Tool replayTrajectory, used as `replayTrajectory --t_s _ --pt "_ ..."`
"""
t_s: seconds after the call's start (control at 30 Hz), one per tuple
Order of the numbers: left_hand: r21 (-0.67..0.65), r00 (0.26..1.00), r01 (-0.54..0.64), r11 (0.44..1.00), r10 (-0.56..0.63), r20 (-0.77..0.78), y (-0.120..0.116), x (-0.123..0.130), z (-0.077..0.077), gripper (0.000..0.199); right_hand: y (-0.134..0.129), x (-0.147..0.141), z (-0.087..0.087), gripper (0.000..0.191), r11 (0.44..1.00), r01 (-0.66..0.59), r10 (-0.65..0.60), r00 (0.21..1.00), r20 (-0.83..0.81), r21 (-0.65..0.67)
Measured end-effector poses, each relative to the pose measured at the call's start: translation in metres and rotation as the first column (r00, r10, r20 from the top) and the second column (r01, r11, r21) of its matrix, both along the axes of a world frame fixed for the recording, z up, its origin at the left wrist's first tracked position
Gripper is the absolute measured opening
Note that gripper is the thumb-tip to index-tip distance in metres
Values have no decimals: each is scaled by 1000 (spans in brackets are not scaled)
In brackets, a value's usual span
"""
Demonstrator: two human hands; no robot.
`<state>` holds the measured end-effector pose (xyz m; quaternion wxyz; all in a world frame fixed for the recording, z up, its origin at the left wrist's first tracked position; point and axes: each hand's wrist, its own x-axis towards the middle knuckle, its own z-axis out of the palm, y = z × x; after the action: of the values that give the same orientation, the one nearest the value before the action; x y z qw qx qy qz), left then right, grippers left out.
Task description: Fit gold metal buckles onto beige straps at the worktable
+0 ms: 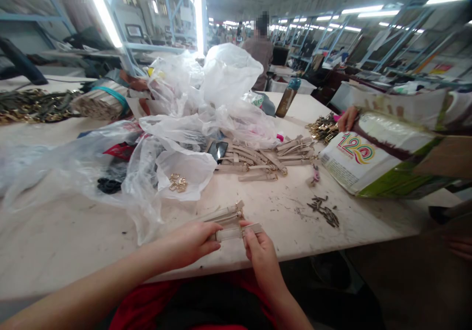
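A short beige strap (pixel 230 233) with a gold-coloured metal fitting is stretched between my two hands near the table's front edge. My left hand (pixel 195 241) pinches its left end between thumb and fingers. At the other end, beside the fitting, my right hand (pixel 260 251) grips the strap. Just behind them more beige straps (pixel 221 215) lie on the table. Several gold metal buckles (pixel 178 182) rest on a white plastic bag (pixel 190 170) to the left. Farther back is a loose pile of beige straps (pixel 258 159), with a dark phone (pixel 217 151) at its left.
Crumpled clear plastic bags (pixel 228 74) heap up behind. At right, another person's hand (pixel 347 119) touches a printed bag (pixel 354 158). Small pink-handled snips (pixel 315 175), dark scraps (pixel 324 212) and a bottle (pixel 287 99) stand or lie on the table (pixel 258 197).
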<state>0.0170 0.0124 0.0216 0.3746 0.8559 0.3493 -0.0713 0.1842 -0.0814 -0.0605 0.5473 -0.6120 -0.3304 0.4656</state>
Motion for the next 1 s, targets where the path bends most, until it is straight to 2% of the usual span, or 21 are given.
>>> replayTrajectory --t_s 0.07,0.17,0.27,0.37,0.47,0.63,0.7,0.8,0.9,1.0 --pt "76 997 43 996 -47 59 -2 7 2 34 1 -7 1 44 999 -37 37 998 56 0" --pt "106 989 68 992 -81 124 -6 18 1 40 1 -16 1 47 997 -75 75 990 119 1" --pt "134 990 27 991 -45 134 -9 19 -7 33 -1 -18 -3 47 999 -46 44 992 117 10" --pt "153 985 20 988 -45 165 -9 11 -12 42 -3 -13 -5 42 998 -9 1 991 137 55" --pt "161 977 56 985 -88 194 -10 4 -10 53 -3 -11 1 35 995 6 -29 974 227 99" --pt "194 971 90 977 -129 201 -12 10 -12 44 -2 -17 16 26 983 -84 22 935 354 160" --pt "227 984 72 971 -107 142 -7 18 -15 46 0 -10 20 29 987 -79 27 939 342 140" --pt "351 999 -7 936 -12 53 14 32 -22 50 4 17 18 42 994 -34 -7 928 374 102" --pt "453 999 -41 891 25 41 39 46 -37 50 9 45 4 45 999 35 -33 846 531 5" --pt "455 999 -22 890 7 37 52 51 -56 46 12 56 -11 40 997 30 21 792 610 -72"
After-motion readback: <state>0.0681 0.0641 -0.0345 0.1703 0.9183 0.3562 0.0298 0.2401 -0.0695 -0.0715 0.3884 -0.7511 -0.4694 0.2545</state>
